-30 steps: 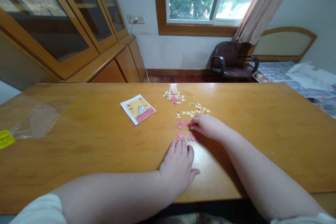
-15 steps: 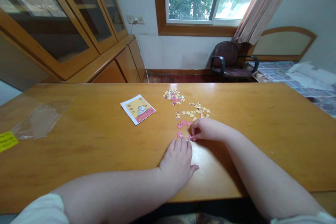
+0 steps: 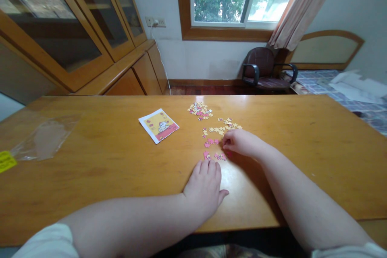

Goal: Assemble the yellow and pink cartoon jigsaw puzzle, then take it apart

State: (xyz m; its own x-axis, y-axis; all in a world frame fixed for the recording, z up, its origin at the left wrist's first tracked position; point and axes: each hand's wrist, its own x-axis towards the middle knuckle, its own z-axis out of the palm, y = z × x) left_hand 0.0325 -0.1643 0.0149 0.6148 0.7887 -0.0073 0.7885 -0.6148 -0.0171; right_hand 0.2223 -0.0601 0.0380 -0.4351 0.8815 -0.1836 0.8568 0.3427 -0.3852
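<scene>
My left hand (image 3: 204,185) lies flat on the wooden table (image 3: 105,169), thumb apart, fingertips just below a pink puzzle piece (image 3: 207,155). My right hand (image 3: 238,142) is curled, its fingertips pinched beside a group of pink pieces (image 3: 212,142); whatever it may hold is too small to make out. Below it lie joined pink and pale pieces (image 3: 220,156). Farther up are a row of yellow pieces (image 3: 217,130) and a loose pile of mixed pieces (image 3: 199,110). A picture card (image 3: 160,127) with a white animal on yellow and pink lies to the left.
A clear plastic bag (image 3: 48,137) with a yellow label (image 3: 6,161) rests at the table's left. Beyond the table stand a glass-doored cabinet (image 3: 121,64), an armchair (image 3: 261,68) and a bed (image 3: 320,82).
My right hand has moved up and slightly right, away from the lower pink pieces, which now show more fully. My left hand has stayed in place.
</scene>
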